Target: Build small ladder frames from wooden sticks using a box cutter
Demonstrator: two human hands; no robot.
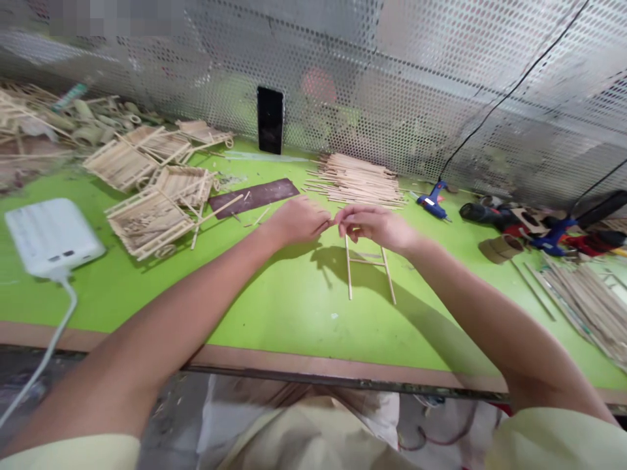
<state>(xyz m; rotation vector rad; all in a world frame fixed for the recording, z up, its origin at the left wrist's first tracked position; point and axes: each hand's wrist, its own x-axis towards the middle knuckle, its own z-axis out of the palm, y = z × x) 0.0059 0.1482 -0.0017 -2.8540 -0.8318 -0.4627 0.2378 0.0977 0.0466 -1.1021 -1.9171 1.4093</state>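
Near the middle of the green table my left hand (304, 220) and my right hand (376, 226) meet at the fingertips. My left fingers are curled inward, closed around something too small or hidden to make out. The bent fingers of my right hand pinch together right beside them; what they hold, if anything, does not show. Below my right hand lies a small ladder-like frame of thin wooden sticks (367, 262), its upper end hidden by that hand. A pile of thin sticks (360, 181) lies just beyond both hands.
Small stick-built carts (149, 219) stand at left, near a white power bank (53, 236) with a cable. A dark strip (257, 197) lies behind my left hand. A phone (270, 121) leans on the mesh. Blue glue guns (434, 201), a bamboo ring (500, 248) and flat strips (588, 307) are at right.
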